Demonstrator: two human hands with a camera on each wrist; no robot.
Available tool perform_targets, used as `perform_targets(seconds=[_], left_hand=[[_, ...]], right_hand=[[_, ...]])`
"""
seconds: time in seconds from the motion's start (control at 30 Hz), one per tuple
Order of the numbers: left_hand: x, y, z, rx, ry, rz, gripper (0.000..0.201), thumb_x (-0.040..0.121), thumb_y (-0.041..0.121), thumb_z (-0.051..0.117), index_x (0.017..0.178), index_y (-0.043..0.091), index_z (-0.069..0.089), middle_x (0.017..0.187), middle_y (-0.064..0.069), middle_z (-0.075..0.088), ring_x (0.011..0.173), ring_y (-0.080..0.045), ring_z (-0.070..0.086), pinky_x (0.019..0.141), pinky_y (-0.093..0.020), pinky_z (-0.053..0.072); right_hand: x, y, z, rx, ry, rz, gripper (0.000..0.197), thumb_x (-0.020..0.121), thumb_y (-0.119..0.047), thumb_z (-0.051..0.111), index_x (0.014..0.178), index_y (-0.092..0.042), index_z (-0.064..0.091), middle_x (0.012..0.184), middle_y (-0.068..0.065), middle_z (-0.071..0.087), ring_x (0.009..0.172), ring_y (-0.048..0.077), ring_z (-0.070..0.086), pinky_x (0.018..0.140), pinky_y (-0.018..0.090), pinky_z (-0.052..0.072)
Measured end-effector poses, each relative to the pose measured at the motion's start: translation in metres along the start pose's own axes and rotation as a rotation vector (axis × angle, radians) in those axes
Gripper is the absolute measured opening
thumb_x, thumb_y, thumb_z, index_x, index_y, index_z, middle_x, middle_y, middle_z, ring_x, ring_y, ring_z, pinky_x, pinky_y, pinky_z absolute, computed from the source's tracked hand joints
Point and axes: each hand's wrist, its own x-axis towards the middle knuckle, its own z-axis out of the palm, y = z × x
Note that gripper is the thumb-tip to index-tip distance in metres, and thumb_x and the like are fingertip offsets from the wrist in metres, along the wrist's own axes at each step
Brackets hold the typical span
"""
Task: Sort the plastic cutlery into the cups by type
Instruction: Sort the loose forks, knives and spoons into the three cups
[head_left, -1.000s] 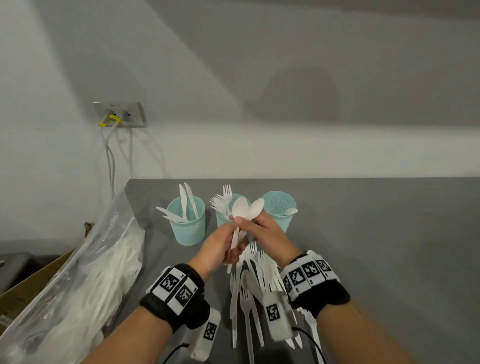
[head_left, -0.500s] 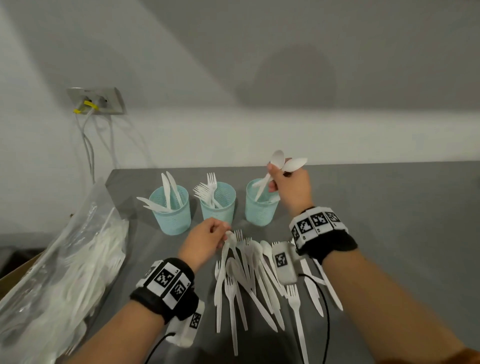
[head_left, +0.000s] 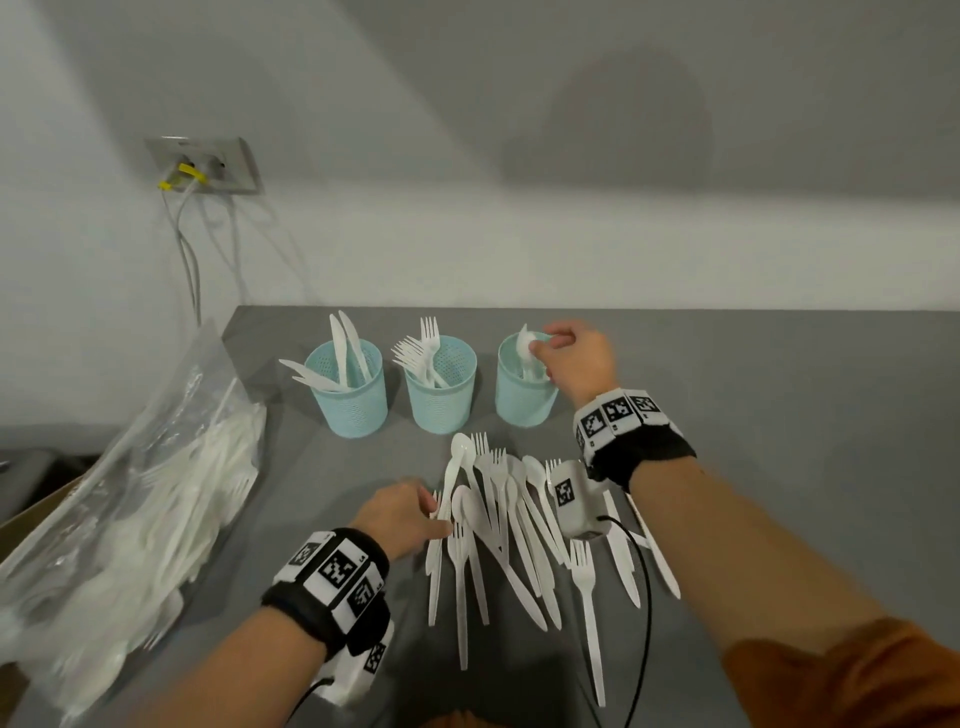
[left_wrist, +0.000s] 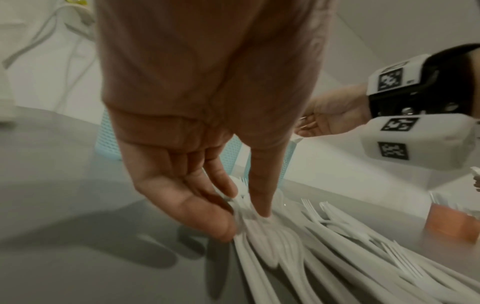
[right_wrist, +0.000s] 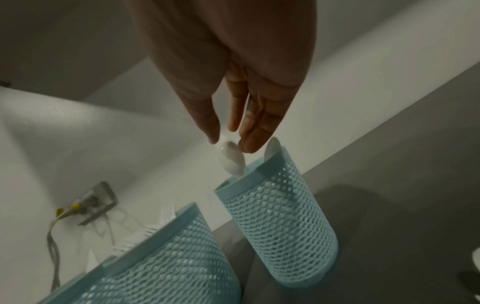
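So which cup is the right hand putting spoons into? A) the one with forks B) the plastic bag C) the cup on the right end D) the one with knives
C: the right hand pinches a spoon over the right-end cup, while the knife cup and fork cup stand to its left.

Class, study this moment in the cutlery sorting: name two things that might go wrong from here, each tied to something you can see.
1. The right hand pinches a spoon by its bowl at the rim of the right cup; released off-centre, it might tip out or nudge the light cup.
2. The left hand works at the edge of the overlapping cutlery pile; forks and spoons lie tangled, so lifting one may drag others or bring the wrong type.
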Motion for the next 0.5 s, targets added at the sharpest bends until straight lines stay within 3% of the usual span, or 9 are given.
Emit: perform_targets(seconds=[0.07, 0.13, 0.2, 0.27, 0.4, 0.5], left_hand=[[0.0, 0.0, 0.004, -0.034, -0.003, -0.001, 0.026, 0.077, 0.027, 0.075, 0.091, 0.019, 0.054, 0.084, 0.0, 0.064, 0.063, -0.016, 0.065, 0.069, -0.034, 0.058], [0.0, 0.001, 0.006, -0.085, -0.007, -0.007, 0.027, 0.078, 0.021, 0.075, 0.092, 0.017, 0.052, 0.078, -0.002, 0.063, 0.056, -0.014, 0.064, 0.059, -0.03, 0.057], [0.0, 0.0, 0.008, -0.138, -0.01, -0.017, 0.029, 0.078, 0.016, 0.075, 0.096, 0.015, 0.052, 0.07, -0.002, 0.063, 0.051, -0.011, 0.062, 0.054, -0.026, 0.055], [-0.001, 0.0, 0.009, -0.173, 0.002, -0.012, 0.032, 0.079, 0.015, 0.075, 0.102, 0.013, 0.053, 0.066, -0.003, 0.063, 0.051, -0.012, 0.063, 0.055, -0.026, 0.055], [-0.011, -0.004, 0.007, -0.231, 0.032, -0.009, 0.036, 0.08, 0.012, 0.074, 0.106, 0.016, 0.049, 0.073, -0.007, 0.066, 0.056, -0.015, 0.062, 0.06, -0.031, 0.058], [-0.022, -0.013, 0.007, -0.247, 0.009, -0.05, 0.043, 0.079, 0.009, 0.073, 0.113, 0.017, 0.047, 0.075, -0.009, 0.068, 0.057, -0.016, 0.063, 0.058, -0.03, 0.058]], right_hand=[[-0.014, 0.001, -0.007, -0.016, 0.075, -0.077, 0.03, 0.083, -0.021, 0.067, 0.111, -0.013, 0.06, 0.105, 0.0, 0.056, 0.09, 0.012, 0.055, 0.082, 0.025, 0.043], [-0.034, 0.002, -0.013, 0.011, 0.101, -0.102, 0.025, 0.083, -0.02, 0.067, 0.106, -0.014, 0.061, 0.099, 0.0, 0.056, 0.086, 0.012, 0.053, 0.077, 0.026, 0.044], [-0.055, 0.007, -0.014, 0.0, 0.001, -0.046, 0.016, 0.083, -0.02, 0.067, 0.098, -0.016, 0.063, 0.086, -0.003, 0.058, 0.078, 0.012, 0.056, 0.073, 0.026, 0.048], [-0.076, 0.017, -0.014, -0.096, -0.137, 0.005, 0.011, 0.084, -0.02, 0.065, 0.095, -0.019, 0.063, 0.084, -0.005, 0.062, 0.078, 0.01, 0.059, 0.075, 0.025, 0.049], [-0.11, 0.037, -0.011, -0.352, -0.295, 0.044, 0.013, 0.084, -0.017, 0.064, 0.097, -0.017, 0.068, 0.097, -0.001, 0.07, 0.095, 0.015, 0.064, 0.092, 0.032, 0.05], [-0.131, 0.053, -0.003, -0.475, -0.418, 0.086, 0.027, 0.08, -0.013, 0.067, 0.107, -0.016, 0.066, 0.112, 0.001, 0.064, 0.103, 0.018, 0.062, 0.093, 0.031, 0.05]])
